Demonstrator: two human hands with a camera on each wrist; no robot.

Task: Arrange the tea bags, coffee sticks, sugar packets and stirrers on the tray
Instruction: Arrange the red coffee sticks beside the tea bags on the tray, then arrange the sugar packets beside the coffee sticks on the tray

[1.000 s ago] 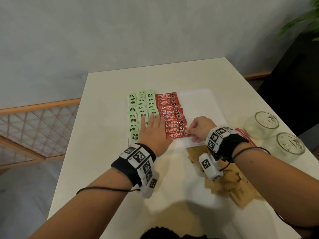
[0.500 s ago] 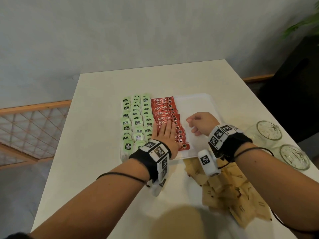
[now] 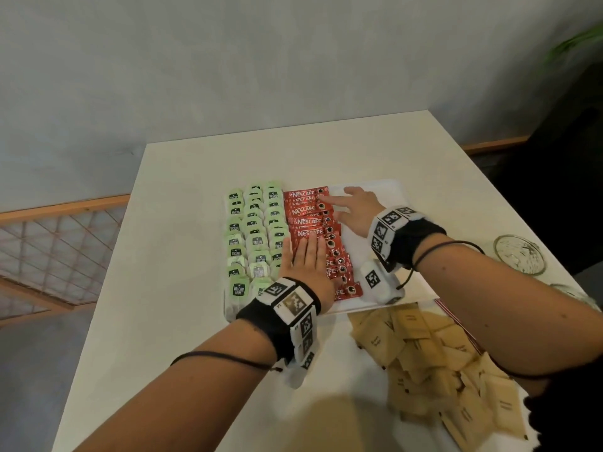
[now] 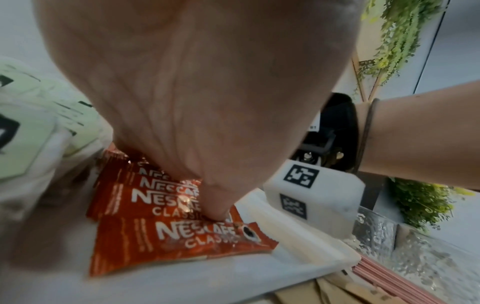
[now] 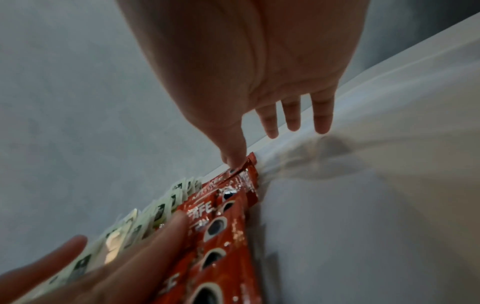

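A white tray (image 3: pixel 372 187) holds three columns of green tea bags (image 3: pixel 254 236) and, beside them, an overlapping row of red coffee sticks (image 3: pixel 308 212). My left hand (image 3: pixel 306 256) lies flat on the near half of that row, fingers straight; the left wrist view shows it pressing the coffee sticks (image 4: pixel 168 236). My right hand (image 3: pixel 352 203) is spread over the far part of the tray. Its index finger touches the end of the far coffee sticks (image 5: pixel 244 176). Brown sugar packets (image 3: pixel 424 353) are heaped on the table at the near right. Pink stirrers (image 4: pixel 384 275) lie beside them.
Two glass cups (image 3: pixel 518 259) stand on the table's right side, close to my right forearm. The right half of the tray (image 5: pixel 363 205) is bare white. A wooden lattice rail (image 3: pixel 58 243) runs beyond the table's left edge.
My right hand let go of the nearest coffee stick, moved to the far end of the row and spread its fingers. My left hand slid right, onto the coffee sticks.
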